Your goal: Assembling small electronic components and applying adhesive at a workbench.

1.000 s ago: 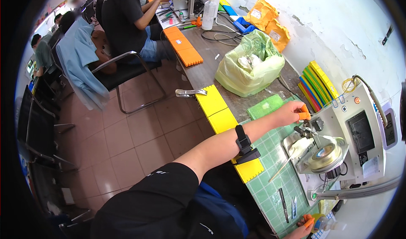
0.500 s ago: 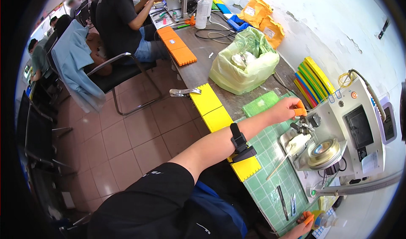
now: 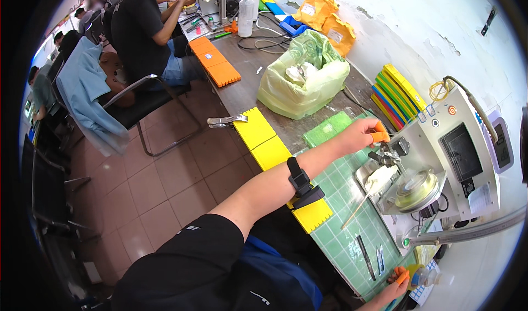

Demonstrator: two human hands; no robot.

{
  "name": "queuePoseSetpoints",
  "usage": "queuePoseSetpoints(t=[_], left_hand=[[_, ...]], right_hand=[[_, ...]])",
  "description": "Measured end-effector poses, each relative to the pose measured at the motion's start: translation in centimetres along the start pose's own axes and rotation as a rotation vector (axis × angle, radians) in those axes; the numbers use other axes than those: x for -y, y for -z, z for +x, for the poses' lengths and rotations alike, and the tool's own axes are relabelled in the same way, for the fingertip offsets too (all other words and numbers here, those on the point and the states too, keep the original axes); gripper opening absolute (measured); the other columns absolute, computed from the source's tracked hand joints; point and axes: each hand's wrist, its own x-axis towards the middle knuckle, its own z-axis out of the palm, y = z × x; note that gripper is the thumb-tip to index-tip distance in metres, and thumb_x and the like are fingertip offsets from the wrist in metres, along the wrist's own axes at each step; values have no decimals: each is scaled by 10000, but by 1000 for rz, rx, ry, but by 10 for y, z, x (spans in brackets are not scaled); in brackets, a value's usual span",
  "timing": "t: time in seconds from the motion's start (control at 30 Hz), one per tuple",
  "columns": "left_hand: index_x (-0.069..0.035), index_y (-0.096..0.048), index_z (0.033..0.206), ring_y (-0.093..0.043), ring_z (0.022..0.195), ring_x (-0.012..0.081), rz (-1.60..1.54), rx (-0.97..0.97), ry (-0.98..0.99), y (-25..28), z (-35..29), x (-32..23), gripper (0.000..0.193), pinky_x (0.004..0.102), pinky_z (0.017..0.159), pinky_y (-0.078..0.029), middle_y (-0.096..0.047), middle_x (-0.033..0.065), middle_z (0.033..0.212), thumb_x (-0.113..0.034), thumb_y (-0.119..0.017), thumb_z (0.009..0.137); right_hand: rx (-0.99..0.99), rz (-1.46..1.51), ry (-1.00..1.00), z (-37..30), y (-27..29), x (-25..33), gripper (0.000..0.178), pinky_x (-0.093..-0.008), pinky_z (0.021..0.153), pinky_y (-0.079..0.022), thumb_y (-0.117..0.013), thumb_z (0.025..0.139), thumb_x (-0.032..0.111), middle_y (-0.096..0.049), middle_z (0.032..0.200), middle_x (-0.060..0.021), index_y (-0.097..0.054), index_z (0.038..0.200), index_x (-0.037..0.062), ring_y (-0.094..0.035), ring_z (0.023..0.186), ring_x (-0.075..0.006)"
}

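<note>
My left hand (image 3: pixel 365 135), with orange finger cots, reaches to the metal fixture (image 3: pixel 385 156) on the white bench machine (image 3: pixel 434 138). Its fingers are bent and pressed together; whatever they hold is hidden. Below the fixture, a round spool (image 3: pixel 413 192) on the machine looks blurred. My right hand (image 3: pixel 394 289), also in orange finger cots, is at the lower right beside a clear bottle with a yellow lower part (image 3: pixel 422 278). Its fingers are curled, and I cannot make out what is in them. Tweezers (image 3: pixel 380 260) and a dark slim tool (image 3: pixel 365 256) lie on the green gridded mat (image 3: pixel 335 187).
A bag-lined bin (image 3: pixel 300 94) stands on the bench beyond a green cloth (image 3: pixel 328 129). Coloured strips (image 3: pixel 400 96) lean by the wall. Yellow edge blocks (image 3: pixel 258 129) line the bench front near a metal clamp (image 3: pixel 227 120). A person (image 3: pixel 140 30) sits at the far left.
The whole view has shifted, so things sit slightly further left. The spool's top, sharp before, is now blurred as if turning. My left hand stays at the fixture and my right by the bottle.
</note>
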Motion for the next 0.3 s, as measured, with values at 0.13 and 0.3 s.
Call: queuePoseSetpoints(t=[0.13, 0.3], left_hand=[[-50, -688, 952, -629, 815, 72, -21, -2, -5, -2, 1, 1, 99, 253, 689, -511, -718, 7, 944, -133, -642, 983], [-70, -691, 1052, -632, 896, 68, 22, -11, 67, 5, -3, -3, 116, 259, 764, -510, -721, -2, 994, -157, -645, 992]], right_hand=[[25, 23, 36, -5, -4, 8, 297, -165, 557, -359, -519, 1066, 278, -694, 887, -27, -687, 1065, 34, -526, 675, -36], [1, 9, 19, -14, -20, 26, 250, -188, 570, -380, -524, 1053, 214, -709, 897, -65, -675, 1063, 14, -530, 662, -47]])
